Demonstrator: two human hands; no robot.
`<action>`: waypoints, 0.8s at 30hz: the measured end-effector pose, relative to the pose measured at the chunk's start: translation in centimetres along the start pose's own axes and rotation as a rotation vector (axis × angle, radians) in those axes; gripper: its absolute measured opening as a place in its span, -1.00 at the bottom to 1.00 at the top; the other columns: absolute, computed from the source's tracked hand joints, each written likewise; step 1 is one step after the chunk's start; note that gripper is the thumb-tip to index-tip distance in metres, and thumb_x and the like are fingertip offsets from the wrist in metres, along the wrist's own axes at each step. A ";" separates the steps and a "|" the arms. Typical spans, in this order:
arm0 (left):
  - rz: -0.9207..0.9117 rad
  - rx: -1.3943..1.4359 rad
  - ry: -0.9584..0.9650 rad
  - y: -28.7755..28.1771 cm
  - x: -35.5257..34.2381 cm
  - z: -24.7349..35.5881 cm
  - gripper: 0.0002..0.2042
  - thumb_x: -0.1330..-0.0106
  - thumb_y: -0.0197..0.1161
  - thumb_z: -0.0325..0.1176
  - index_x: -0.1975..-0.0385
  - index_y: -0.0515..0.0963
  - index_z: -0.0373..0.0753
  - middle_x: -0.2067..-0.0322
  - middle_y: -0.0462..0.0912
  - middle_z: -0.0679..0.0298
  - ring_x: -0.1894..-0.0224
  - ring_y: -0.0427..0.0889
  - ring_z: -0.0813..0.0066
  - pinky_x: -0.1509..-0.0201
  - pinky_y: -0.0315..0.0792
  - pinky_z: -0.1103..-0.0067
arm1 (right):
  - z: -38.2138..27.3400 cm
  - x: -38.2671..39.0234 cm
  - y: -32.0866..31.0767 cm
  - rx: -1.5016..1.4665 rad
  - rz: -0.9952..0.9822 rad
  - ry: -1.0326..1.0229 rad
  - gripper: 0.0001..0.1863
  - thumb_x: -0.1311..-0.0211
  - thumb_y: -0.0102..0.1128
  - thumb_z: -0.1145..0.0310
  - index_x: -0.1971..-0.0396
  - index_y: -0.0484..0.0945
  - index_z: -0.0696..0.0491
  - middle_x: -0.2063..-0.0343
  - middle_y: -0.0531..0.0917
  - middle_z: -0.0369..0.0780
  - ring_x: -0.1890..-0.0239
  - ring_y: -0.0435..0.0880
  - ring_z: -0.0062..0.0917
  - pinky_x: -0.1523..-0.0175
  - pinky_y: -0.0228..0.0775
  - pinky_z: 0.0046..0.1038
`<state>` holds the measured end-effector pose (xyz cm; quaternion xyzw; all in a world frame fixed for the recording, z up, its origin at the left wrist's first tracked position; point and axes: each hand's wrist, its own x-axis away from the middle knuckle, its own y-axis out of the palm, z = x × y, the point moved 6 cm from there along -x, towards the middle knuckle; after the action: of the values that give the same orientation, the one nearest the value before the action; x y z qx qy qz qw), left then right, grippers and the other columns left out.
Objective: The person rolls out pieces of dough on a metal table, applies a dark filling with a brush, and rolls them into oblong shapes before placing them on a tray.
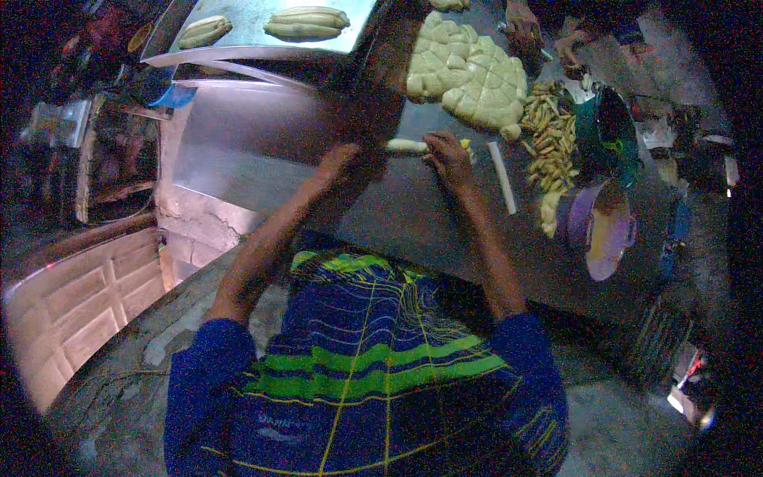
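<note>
A short pale roll of dough lies across the dark tabletop between my hands. The curled fingers of my right hand close on its right end. My left hand is near the other end, its fingers lost in shadow, so whether it touches the roll is unclear. A small yellow piece shows beside my right hand. Beyond lies a wide slab of dough, scored or cut into many pieces. Right of my right hand rests a slim white rod.
Finger-shaped yellowish pieces are heaped at the right, near a purple container and a dark green one. Another person's hands work at the far side. A metal tray holding long shaped dough pieces stands at far left.
</note>
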<state>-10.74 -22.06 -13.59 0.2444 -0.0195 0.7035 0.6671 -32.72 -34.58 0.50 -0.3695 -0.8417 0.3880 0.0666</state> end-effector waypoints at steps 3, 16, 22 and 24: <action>0.060 -0.205 0.087 -1.0 -2.3 -2.6 -0.60 -0.40 0.00 0.03 0.09 0.64 -0.11 0.22 0.70 0.27 0.18 0.63 0.34 0.04 0.47 0.41 | -0.5 -0.9 -0.1 -0.043 -0.091 0.138 -0.68 -0.15 0.26 0.51 0.06 0.58 0.08 0.00 0.58 -0.12 0.01 0.60 -0.17 -0.11 0.44 -0.24; -0.044 -0.691 0.498 3.4 -3.0 4.7 -0.71 -0.28 0.15 -0.14 0.19 0.62 -0.21 0.17 0.67 0.08 0.17 0.63 0.17 0.09 0.46 0.31 | -4.0 -1.0 0.3 0.332 -0.120 -0.090 -0.69 -0.13 0.25 0.49 0.08 0.60 0.03 0.18 0.66 -0.13 0.14 0.61 -0.17 0.06 0.45 -0.25; -0.015 -0.790 0.959 1.6 2.5 11.5 -0.63 -0.17 0.23 -0.21 0.02 0.53 -0.17 0.15 0.64 0.05 0.06 0.60 0.01 -0.01 0.46 0.27 | -5.5 -2.3 -0.6 0.290 -0.165 -0.201 -0.71 -0.13 0.22 0.54 0.13 0.65 -0.03 0.23 0.67 -0.17 0.15 0.63 -0.24 0.10 0.46 -0.27; 0.022 -0.598 0.855 -1.9 4.4 11.9 -0.64 -0.15 0.25 -0.35 0.01 0.54 -0.15 0.16 0.63 0.07 0.06 0.58 0.01 -0.01 0.45 0.26 | -8.4 -4.7 0.7 0.285 -0.221 -0.237 -0.71 -0.13 0.22 0.53 0.13 0.66 -0.04 0.24 0.66 -0.17 0.14 0.63 -0.27 0.09 0.46 -0.29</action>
<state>-5.08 -21.97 -2.08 -0.2660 0.0521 0.7112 0.6487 -25.58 -32.33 6.60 -0.2134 -0.8158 0.5340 0.0609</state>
